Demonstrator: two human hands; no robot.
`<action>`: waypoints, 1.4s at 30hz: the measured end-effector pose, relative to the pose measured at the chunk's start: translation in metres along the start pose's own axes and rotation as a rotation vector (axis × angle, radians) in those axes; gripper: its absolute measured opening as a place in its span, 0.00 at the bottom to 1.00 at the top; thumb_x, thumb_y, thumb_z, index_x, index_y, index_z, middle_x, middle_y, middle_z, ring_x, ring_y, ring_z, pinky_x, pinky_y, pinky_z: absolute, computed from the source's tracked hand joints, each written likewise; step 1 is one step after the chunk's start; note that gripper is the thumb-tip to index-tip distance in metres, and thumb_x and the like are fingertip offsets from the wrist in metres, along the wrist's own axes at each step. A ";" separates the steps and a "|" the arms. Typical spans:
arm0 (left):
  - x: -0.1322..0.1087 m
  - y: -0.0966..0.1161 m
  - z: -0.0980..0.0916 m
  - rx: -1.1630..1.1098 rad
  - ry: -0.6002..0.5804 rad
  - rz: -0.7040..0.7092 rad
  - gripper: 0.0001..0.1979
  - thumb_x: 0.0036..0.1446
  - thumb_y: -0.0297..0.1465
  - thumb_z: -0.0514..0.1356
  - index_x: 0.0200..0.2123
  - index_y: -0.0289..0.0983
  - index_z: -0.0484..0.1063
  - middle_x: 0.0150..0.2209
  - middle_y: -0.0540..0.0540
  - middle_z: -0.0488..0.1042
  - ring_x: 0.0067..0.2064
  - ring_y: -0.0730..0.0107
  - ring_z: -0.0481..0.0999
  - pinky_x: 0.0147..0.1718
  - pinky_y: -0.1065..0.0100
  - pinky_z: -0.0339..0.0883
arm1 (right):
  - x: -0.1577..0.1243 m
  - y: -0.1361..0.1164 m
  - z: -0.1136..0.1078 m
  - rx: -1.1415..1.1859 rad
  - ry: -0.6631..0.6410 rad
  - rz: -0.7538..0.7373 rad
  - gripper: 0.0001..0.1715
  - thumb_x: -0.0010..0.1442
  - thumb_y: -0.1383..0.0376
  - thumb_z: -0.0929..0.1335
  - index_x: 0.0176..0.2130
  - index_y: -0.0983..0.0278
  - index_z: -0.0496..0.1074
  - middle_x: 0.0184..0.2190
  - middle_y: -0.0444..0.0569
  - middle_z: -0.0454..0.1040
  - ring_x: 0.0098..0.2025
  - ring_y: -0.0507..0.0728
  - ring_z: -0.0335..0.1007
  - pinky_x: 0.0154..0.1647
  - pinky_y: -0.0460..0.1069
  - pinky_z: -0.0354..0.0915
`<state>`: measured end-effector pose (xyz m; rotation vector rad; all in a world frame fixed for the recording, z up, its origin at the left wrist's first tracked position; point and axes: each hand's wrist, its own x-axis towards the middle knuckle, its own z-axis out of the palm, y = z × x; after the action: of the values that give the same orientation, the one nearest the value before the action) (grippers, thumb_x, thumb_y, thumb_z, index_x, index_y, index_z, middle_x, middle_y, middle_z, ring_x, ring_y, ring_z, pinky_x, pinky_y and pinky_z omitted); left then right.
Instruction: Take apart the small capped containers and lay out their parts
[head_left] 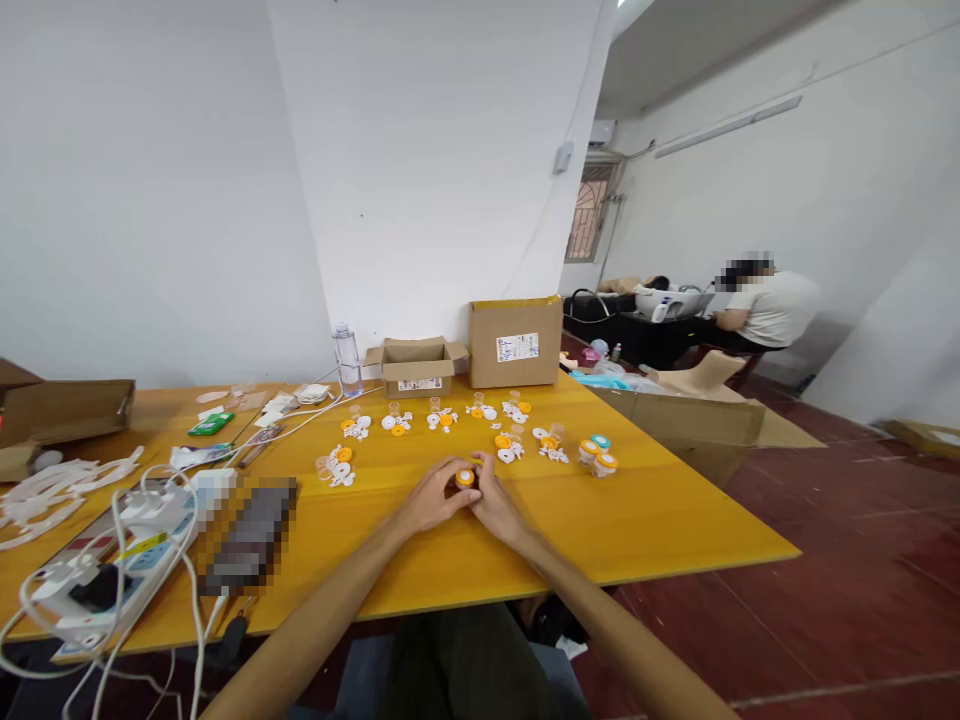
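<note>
Between my two hands, above the near middle of the table, is a small round container with an orange-and-white top [465,478]. The fingers of my left hand [435,498] curl around its left side. My right hand [495,503] closes on it from the right, thumb and fingertips against it. Its lower part is hidden by the fingers. Beyond the hands, small piles of parts lie in an arc: orange rings [502,441], white discs [342,470], little white pieces and clear cups [323,467]. To the right stands a group of similar capped containers [604,464], one with a teal top [600,441].
An open cardboard box [417,385], a taller carton [514,350] and a clear bottle [347,360] stand at the back. On the left are a power strip [142,560] with cables and a dark blurred device [251,530]. Another person [776,308] sits far right.
</note>
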<state>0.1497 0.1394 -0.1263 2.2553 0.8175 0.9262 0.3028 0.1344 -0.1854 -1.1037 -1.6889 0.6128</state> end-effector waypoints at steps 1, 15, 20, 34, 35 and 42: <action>0.000 -0.004 -0.003 0.012 0.046 -0.025 0.12 0.59 0.37 0.59 0.45 0.40 0.74 0.44 0.44 0.76 0.46 0.62 0.74 0.50 0.62 0.66 | 0.009 -0.001 0.006 0.038 -0.003 0.014 0.27 0.53 0.69 0.65 0.52 0.60 0.54 0.42 0.51 0.75 0.43 0.58 0.75 0.47 0.56 0.71; 0.004 -0.028 -0.026 -0.038 0.246 -0.316 0.18 0.62 0.45 0.49 0.27 0.40 0.63 0.24 0.53 0.66 0.29 0.70 0.66 0.35 0.68 0.63 | 0.042 -0.020 0.011 0.171 -0.079 0.044 0.10 0.53 0.59 0.70 0.34 0.60 0.67 0.29 0.43 0.73 0.32 0.55 0.70 0.35 0.50 0.67; 0.005 -0.023 -0.025 -0.093 0.282 -0.332 0.22 0.63 0.49 0.46 0.25 0.40 0.61 0.22 0.53 0.64 0.27 0.69 0.64 0.32 0.67 0.61 | 0.035 -0.034 0.011 0.063 -0.025 -0.143 0.08 0.55 0.62 0.68 0.37 0.60 0.67 0.37 0.47 0.72 0.38 0.56 0.69 0.43 0.52 0.67; 0.005 -0.023 -0.025 -0.019 0.344 -0.311 0.22 0.63 0.47 0.47 0.23 0.40 0.61 0.21 0.54 0.63 0.26 0.70 0.63 0.30 0.68 0.58 | 0.038 -0.027 0.014 0.156 -0.077 -0.019 0.18 0.53 0.55 0.71 0.42 0.59 0.68 0.38 0.45 0.74 0.37 0.55 0.70 0.39 0.50 0.66; 0.004 -0.023 -0.025 -0.019 0.348 -0.310 0.22 0.63 0.47 0.47 0.23 0.40 0.60 0.21 0.54 0.63 0.26 0.70 0.63 0.30 0.68 0.58 | 0.038 -0.027 0.015 0.143 -0.085 0.001 0.18 0.54 0.55 0.70 0.42 0.59 0.68 0.37 0.45 0.74 0.37 0.56 0.70 0.39 0.50 0.66; 0.005 -0.024 -0.025 -0.026 0.348 -0.329 0.23 0.61 0.49 0.48 0.22 0.39 0.62 0.21 0.53 0.64 0.26 0.70 0.63 0.29 0.68 0.57 | 0.037 -0.028 0.013 0.036 -0.094 -0.058 0.08 0.57 0.58 0.67 0.36 0.59 0.67 0.31 0.44 0.75 0.33 0.56 0.70 0.37 0.51 0.65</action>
<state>0.1260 0.1651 -0.1264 1.8815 1.2753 1.1722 0.2761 0.1554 -0.1512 -1.0107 -1.7772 0.6640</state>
